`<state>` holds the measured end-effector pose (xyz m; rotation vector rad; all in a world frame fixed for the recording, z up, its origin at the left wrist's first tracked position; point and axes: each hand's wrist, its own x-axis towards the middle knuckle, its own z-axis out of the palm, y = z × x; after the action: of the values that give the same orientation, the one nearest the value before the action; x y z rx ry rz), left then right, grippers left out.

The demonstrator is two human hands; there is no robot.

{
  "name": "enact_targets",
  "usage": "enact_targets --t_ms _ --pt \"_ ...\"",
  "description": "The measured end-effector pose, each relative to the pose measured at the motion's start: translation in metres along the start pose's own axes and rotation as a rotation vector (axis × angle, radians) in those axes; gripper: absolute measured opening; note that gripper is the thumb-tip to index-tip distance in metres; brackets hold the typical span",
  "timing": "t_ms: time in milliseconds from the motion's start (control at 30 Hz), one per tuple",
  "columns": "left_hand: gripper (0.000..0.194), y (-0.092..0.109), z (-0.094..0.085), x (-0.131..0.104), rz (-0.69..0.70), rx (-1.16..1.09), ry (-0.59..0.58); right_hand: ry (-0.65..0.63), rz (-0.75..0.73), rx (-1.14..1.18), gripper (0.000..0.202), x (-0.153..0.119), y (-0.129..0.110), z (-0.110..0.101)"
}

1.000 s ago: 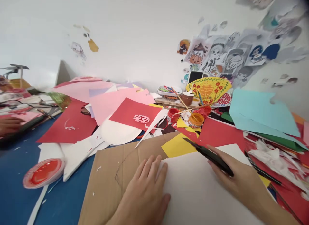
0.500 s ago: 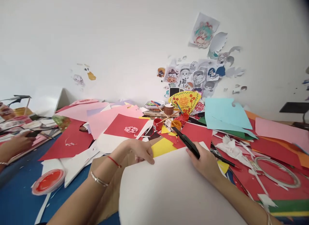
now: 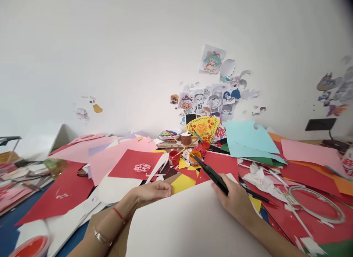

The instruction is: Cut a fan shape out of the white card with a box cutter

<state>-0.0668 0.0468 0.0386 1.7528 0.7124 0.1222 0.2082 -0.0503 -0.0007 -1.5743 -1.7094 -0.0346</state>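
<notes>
A large white sheet of paper point(image 3: 190, 224) lies in front of me at the bottom centre. My left hand point(image 3: 156, 191) is closed at the sheet's upper left edge; its fingers are curled, and what they hold is hidden. In my right hand point(image 3: 230, 194) is a black utility knife point(image 3: 212, 174), pointing up and left over the sheet's upper edge. Under the sheet, brown cardboard point(image 3: 117, 229) shows on the left. Yellow paper point(image 3: 183, 182) lies just beyond my left hand.
Red paper point(image 3: 134, 164), open paint jars point(image 3: 195, 157) and a yellow fan shape point(image 3: 203, 128) stand or lie beyond the hands. A paint lid point(image 3: 31, 247) sits at lower left. Paper scraps and a ring point(image 3: 317, 203) lie at right.
The view has tilted up and shifted right. My left hand's fingers have curled in more. The other person's hand at the far left has gone out of view.
</notes>
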Motion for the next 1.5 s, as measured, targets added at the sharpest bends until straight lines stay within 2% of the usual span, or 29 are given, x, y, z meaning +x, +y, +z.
enact_targets --t_ms 367,467,567,667,767,867,967,1133,1233,1400,1500 --pt "0.051 -0.005 0.001 0.005 -0.021 -0.037 0.053 0.013 0.034 -0.019 0.015 0.003 0.000 -0.004" --pt "0.049 -0.006 0.004 0.005 -0.020 -0.029 0.109 -0.008 0.062 0.002 0.014 0.003 -0.001 -0.004" --pt "0.049 -0.004 0.005 0.005 0.030 0.064 0.219 -0.037 0.103 0.017 0.013 0.002 0.000 -0.003" --pt "0.048 -0.001 0.005 0.005 0.004 0.208 0.373 -0.056 0.119 0.010 0.013 0.002 0.001 -0.002" --pt "0.043 0.001 0.004 0.006 0.006 0.461 0.544 -0.056 0.116 0.010 0.015 0.000 0.002 -0.003" --pt "0.030 0.002 0.005 0.007 0.114 0.697 0.623 -0.071 0.109 0.012 0.016 -0.001 0.003 -0.004" --pt "0.031 0.008 0.009 0.003 0.148 0.717 0.572 -0.083 0.103 0.005 0.018 -0.002 0.004 -0.005" --pt "0.033 0.016 0.014 -0.007 -0.005 0.533 0.268 -0.071 0.096 -0.008 0.023 -0.002 0.004 -0.005" --pt "0.031 0.015 0.011 -0.009 -0.030 0.500 0.146 -0.079 0.102 -0.023 0.024 -0.002 0.003 -0.006" --pt "0.026 0.021 0.019 -0.010 -0.057 0.602 0.128 -0.112 0.115 -0.032 0.023 -0.003 0.001 -0.007" --pt "0.024 0.026 0.031 -0.014 -0.060 0.774 0.243 -0.136 0.128 -0.036 0.023 -0.003 0.002 -0.006"
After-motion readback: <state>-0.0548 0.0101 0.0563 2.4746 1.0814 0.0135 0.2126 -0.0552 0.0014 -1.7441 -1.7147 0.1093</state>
